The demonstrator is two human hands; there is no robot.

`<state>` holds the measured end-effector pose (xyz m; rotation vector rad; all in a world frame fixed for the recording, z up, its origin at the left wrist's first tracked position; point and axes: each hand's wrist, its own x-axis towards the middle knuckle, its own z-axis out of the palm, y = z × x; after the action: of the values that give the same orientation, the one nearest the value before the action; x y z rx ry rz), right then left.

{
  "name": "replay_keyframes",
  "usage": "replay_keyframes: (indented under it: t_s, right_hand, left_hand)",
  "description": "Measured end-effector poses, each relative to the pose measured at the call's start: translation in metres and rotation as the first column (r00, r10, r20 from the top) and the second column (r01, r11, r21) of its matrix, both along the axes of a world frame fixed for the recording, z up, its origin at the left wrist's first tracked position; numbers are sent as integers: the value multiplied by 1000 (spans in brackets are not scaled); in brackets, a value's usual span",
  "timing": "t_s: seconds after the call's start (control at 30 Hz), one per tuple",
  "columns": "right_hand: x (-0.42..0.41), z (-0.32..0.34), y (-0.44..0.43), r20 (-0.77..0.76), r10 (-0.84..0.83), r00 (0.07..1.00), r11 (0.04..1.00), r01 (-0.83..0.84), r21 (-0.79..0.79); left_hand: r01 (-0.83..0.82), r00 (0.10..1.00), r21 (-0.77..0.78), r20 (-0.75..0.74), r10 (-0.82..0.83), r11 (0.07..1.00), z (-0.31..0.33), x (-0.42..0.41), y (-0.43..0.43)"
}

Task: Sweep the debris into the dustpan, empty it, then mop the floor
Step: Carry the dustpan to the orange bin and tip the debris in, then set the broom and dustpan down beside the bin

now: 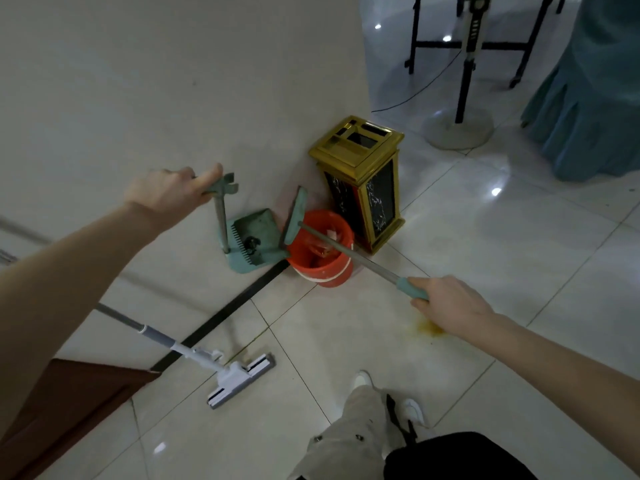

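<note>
My left hand (166, 194) grips the top of the teal dustpan's upright handle (221, 216). The dustpan (254, 242) stands on the floor against the wall, with a dark bit of debris inside. My right hand (446, 303) holds the teal grip of the broom handle (346, 252). The broom head (294, 216) hangs over the rim of a red bucket (323, 268) that has litter in it. A white and grey flat mop (239, 379) lies on the tiles at lower left, its pole running up towards the left.
A gold and black bin (363, 178) stands right behind the bucket. A fan stand base (457, 128), black table legs and a teal cloth (588, 109) are at the upper right. A yellow stain (427, 329) marks the tile under my right wrist. A brown door (69, 403) is at lower left.
</note>
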<state>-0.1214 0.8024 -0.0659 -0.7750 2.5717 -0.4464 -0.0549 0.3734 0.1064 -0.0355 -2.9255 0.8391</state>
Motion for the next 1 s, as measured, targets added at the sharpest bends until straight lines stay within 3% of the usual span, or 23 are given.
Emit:
replay_keyframes:
  t_s: [0.2,0.47,0.63,0.9,1.0]
  right_hand:
    - [-13,35,-35,4,169,986,985,-169,42]
    - [-6,51,-76,-25,316,948,940,-309,144]
    - [2,56,-106,39,377,925,897,-376,231]
    - [25,37,-165,206,216,954,922,-269,280]
    - [38,29,-195,234,136,963,923,-209,324]
  left_hand:
    - [-167,986,18,-28,167,986,9,61,-10]
    - [-189,982,-19,3,189,982,-7,120,-43]
    - [-201,980,12,-1,201,980,-22,143,-69]
    - [-131,991,109,21,130,985,-72,158,-136]
    - [-170,981,94,111,159,981,-95,156,-161]
